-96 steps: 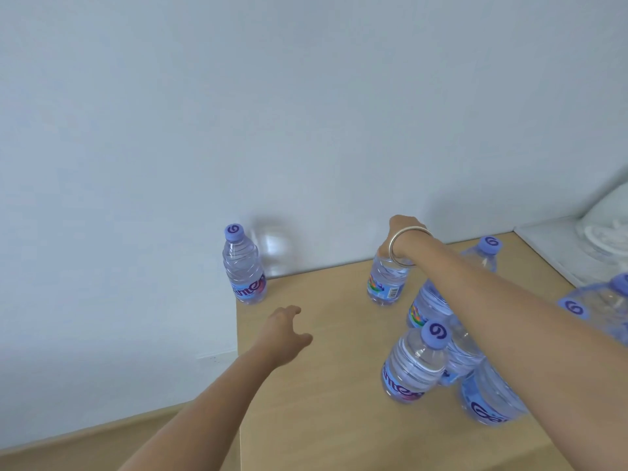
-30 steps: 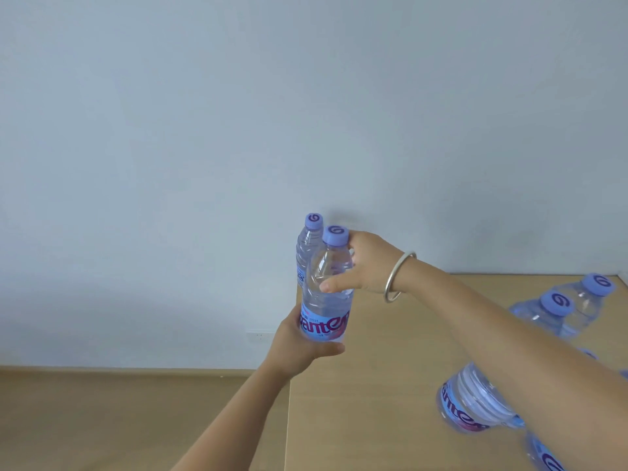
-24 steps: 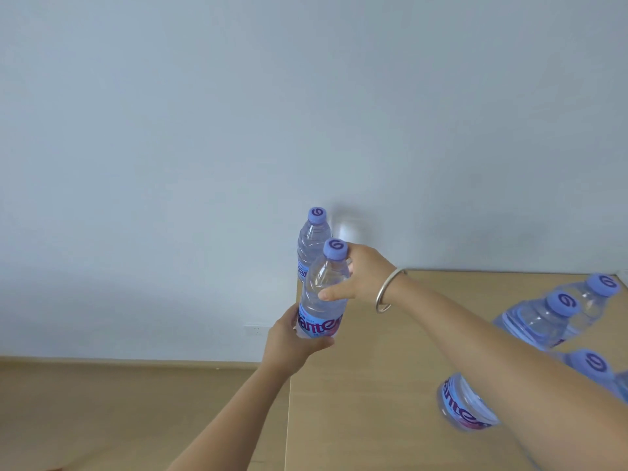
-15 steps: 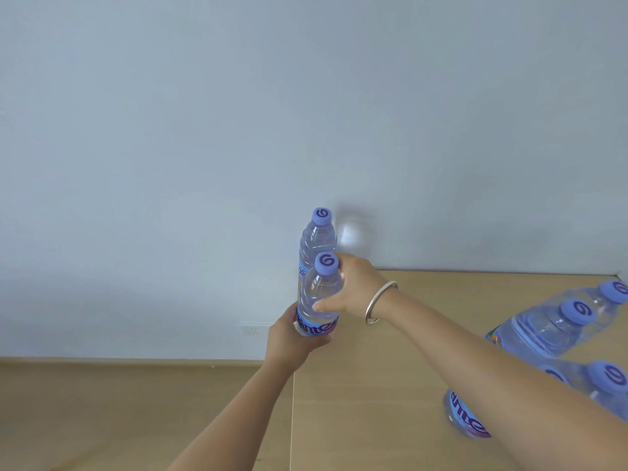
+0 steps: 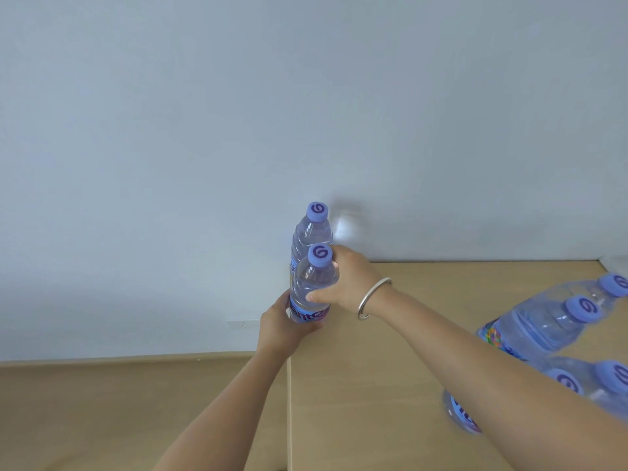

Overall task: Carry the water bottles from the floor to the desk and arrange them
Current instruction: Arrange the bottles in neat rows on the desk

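A clear water bottle (image 5: 313, 283) with a purple cap stands at the far left corner of the wooden desk (image 5: 390, 368). My left hand (image 5: 282, 326) wraps its base and label from the left. My right hand (image 5: 343, 283), with a silver bangle on the wrist, grips its upper body from the right. Directly behind it, against the wall, a second bottle (image 5: 312, 232) stands upright. Several more bottles (image 5: 543, 324) are grouped at the desk's right side, partly hidden by my right forearm.
The desk's left edge (image 5: 289, 402) drops to a wooden floor (image 5: 119, 413). A pale wall (image 5: 306, 113) rises right behind the desk, with a socket (image 5: 242, 324) low on it.
The held bottle has come down and toward the wall, from in the air to the desk corner in front of the rear bottle. Both hands stayed on it.
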`<state>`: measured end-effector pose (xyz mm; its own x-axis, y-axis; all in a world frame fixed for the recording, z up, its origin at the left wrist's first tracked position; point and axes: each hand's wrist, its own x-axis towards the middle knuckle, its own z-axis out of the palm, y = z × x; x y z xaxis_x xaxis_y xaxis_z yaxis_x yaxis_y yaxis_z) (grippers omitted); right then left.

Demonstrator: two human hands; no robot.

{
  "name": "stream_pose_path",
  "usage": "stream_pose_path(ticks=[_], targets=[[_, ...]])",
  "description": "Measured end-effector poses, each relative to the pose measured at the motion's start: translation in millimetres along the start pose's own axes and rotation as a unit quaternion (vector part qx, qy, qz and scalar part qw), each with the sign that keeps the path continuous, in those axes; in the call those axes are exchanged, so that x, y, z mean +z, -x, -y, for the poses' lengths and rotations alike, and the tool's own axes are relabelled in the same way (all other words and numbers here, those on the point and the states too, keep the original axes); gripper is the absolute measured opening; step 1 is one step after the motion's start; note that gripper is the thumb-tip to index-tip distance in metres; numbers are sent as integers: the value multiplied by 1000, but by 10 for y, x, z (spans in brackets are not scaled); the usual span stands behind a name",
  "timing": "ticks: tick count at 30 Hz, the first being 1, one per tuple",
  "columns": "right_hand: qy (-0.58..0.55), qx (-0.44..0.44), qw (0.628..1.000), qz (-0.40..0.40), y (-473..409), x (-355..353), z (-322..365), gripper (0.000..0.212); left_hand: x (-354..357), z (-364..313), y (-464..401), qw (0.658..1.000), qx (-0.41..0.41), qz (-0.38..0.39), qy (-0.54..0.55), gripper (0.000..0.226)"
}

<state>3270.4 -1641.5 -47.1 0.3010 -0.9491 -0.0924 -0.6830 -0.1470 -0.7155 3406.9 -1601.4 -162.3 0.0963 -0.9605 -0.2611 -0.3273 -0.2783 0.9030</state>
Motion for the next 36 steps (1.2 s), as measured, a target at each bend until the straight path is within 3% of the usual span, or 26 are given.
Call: stream_pose_path(ticks=[21,30,33,36], targets=[[28,-2,1000,7,-38,-36,63,38,41,-38,-70,1000,-3,-12,10,53],[41,28,998,27,-34,-63,70,55,69,-74,-62,1000,-21,-19,2,55],[62,42,996,47,-18,-111,96,63,20,-86,-83,999,-22,15,-30,71],[99,53,990,84,3,-229,139,72,-60,-82,-45,996,-46,68,-36,107]])
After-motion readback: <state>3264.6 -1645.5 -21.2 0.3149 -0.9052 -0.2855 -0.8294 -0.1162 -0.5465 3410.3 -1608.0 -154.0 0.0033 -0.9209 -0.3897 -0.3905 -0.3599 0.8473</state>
